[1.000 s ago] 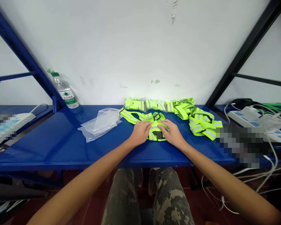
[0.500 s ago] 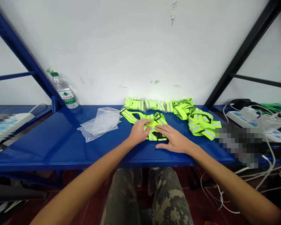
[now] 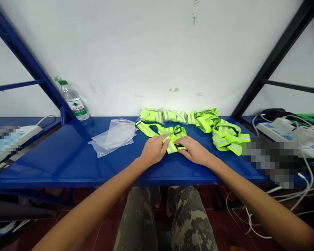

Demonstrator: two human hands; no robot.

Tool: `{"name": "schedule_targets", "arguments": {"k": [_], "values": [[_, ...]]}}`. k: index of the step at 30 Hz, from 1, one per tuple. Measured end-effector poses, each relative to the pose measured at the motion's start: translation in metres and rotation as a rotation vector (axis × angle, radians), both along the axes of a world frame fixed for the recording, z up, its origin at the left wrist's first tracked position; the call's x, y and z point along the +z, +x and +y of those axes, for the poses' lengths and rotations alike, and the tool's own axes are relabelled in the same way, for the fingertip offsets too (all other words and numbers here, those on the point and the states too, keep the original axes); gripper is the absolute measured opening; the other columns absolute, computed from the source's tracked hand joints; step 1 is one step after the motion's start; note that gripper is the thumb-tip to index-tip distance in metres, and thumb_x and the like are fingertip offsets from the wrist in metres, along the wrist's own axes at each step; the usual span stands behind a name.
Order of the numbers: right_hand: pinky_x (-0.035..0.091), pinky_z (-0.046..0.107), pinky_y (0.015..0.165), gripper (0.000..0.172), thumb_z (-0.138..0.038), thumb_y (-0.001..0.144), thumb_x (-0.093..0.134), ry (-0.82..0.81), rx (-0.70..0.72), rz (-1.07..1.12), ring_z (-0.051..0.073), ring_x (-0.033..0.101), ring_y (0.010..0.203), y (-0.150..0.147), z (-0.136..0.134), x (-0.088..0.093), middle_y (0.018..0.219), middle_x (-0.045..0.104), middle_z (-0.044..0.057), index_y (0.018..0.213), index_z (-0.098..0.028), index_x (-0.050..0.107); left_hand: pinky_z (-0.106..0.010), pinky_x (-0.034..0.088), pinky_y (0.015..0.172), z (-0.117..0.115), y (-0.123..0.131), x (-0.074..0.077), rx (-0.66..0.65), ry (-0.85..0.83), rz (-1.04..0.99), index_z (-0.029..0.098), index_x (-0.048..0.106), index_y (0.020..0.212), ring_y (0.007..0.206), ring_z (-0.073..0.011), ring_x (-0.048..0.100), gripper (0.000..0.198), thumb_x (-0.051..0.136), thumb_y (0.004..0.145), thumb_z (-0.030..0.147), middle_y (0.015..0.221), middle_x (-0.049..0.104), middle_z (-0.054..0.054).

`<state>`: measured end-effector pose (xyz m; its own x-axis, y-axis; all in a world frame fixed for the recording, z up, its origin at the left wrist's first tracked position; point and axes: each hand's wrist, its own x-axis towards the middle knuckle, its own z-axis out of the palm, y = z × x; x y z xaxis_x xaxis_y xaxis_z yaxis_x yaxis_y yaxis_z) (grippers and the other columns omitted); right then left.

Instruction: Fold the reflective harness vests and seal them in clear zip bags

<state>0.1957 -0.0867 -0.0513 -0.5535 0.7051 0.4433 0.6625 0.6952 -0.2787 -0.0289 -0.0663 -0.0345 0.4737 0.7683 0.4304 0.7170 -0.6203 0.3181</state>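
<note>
A neon-yellow reflective strap vest (image 3: 164,131) with grey bands lies in the middle of the blue table (image 3: 68,164). My left hand (image 3: 153,150) rests on its near left part, fingers curled over a folded strap. From the right, my right hand (image 3: 194,150) presses on the same vest, its fingers pinching the fabric beside the left hand. A black buckle (image 3: 177,130) shows just behind the hands. The near end of the vest is hidden under both hands.
Clear plastic bags (image 3: 115,136) lie left of the vest. Folded bagged vests (image 3: 162,115) line the wall, with a loose vest pile (image 3: 222,130) to the right. A water bottle (image 3: 73,101) stands at the back left. Power strips and cables (image 3: 288,130) crowd the right.
My right hand moved from lying flat near the table's edge back onto the vest. The near part of the vest has been folded over, hiding the front buckle.
</note>
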Motion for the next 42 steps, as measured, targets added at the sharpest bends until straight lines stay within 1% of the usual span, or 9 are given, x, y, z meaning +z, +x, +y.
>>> {"name": "schedule_targets", "arguments": {"k": [7,11,14,17,23,27,33,37,42], "values": [[0.047,0.049,0.101,0.032,-0.040,0.095,0.057,0.022,0.009,0.022,0.028,0.057,0.118,0.000,-0.003,-0.004,0.124,0.063,0.012,0.121,-0.021,0.062,-0.030,0.047,0.073,0.031,0.014,0.007,0.032,-0.161,-0.148,0.019,0.063,0.095,0.083,-0.0193,0.063,0.022,0.074,0.077,0.028,0.096,0.070,-0.004],[0.049,0.047,0.098,0.032,-0.040,0.095,0.057,0.019,-0.004,0.047,0.028,0.058,0.113,0.000,-0.002,-0.007,0.120,0.062,0.013,0.120,-0.021,0.063,-0.032,0.046,0.077,0.017,0.014,0.009,0.005,-0.049,-0.031,0.018,0.063,0.081,0.084,-0.0211,0.063,0.025,0.053,0.095,0.036,0.085,0.070,-0.006],[0.048,0.045,0.095,0.029,-0.040,0.096,0.055,0.002,-0.002,0.079,0.026,0.058,0.106,-0.001,-0.001,-0.008,0.111,0.063,0.012,0.115,-0.020,0.064,-0.033,0.047,0.080,0.003,0.006,0.009,-0.064,-0.001,0.038,0.017,0.065,0.091,0.087,-0.0224,0.065,0.043,0.038,0.101,0.049,0.089,0.071,-0.008],[0.047,0.043,0.092,0.027,-0.041,0.095,0.056,-0.028,-0.018,0.132,0.025,0.059,0.100,-0.003,0.001,-0.006,0.102,0.065,0.010,0.108,-0.020,0.065,-0.037,0.048,0.088,-0.003,-0.003,0.003,-0.156,0.072,0.076,0.015,0.061,0.112,0.101,-0.0277,0.064,0.057,0.058,0.085,0.065,0.108,0.070,-0.012],[0.047,0.034,0.076,0.036,-0.053,0.093,0.056,-0.178,-0.127,0.275,0.021,0.060,0.082,-0.009,0.009,0.004,0.084,0.063,0.005,0.088,-0.018,0.062,-0.037,0.049,0.093,0.006,-0.005,-0.012,-0.157,0.020,-0.019,0.018,0.062,0.110,0.106,-0.0255,0.064,0.039,0.050,0.096,0.051,0.111,0.070,-0.011],[0.046,0.031,0.068,0.038,-0.056,0.092,0.054,-0.248,-0.244,0.341,0.020,0.060,0.076,-0.013,0.014,0.005,0.083,0.065,0.003,0.099,-0.019,0.059,-0.035,0.048,0.093,0.012,0.000,-0.011,-0.135,-0.076,-0.111,0.018,0.062,0.109,0.107,-0.0243,0.064,0.038,0.040,0.100,0.048,0.113,0.069,-0.010],[0.048,0.038,0.093,0.038,-0.046,0.097,0.048,-0.070,-0.284,0.436,0.025,0.064,0.109,-0.022,0.020,0.000,0.123,0.067,0.008,0.125,-0.022,0.057,-0.030,0.045,0.078,0.016,0.005,-0.004,-0.103,-0.222,-0.225,0.018,0.060,0.098,0.088,-0.0216,0.064,0.042,0.034,0.101,0.051,0.092,0.068,-0.006],[0.049,0.038,0.096,0.034,-0.042,0.097,0.048,0.048,-0.311,0.498,0.024,0.066,0.108,-0.024,0.024,0.000,0.116,0.071,0.009,0.115,-0.019,0.066,-0.028,0.042,0.074,0.021,0.004,-0.006,-0.095,-0.261,-0.318,0.020,0.057,0.108,0.084,-0.0182,0.062,0.038,0.036,0.100,0.051,0.094,0.066,-0.002],[0.053,0.039,0.093,0.031,-0.036,0.096,0.052,0.152,-0.357,0.420,0.025,0.068,0.103,-0.017,0.021,-0.003,0.111,0.073,0.010,0.111,-0.017,0.070,-0.027,0.034,0.061,0.027,0.004,-0.008,0.019,-0.269,-0.283,0.022,0.052,0.114,0.058,-0.0148,0.049,0.033,0.040,0.099,0.049,0.064,0.048,0.005]]}}
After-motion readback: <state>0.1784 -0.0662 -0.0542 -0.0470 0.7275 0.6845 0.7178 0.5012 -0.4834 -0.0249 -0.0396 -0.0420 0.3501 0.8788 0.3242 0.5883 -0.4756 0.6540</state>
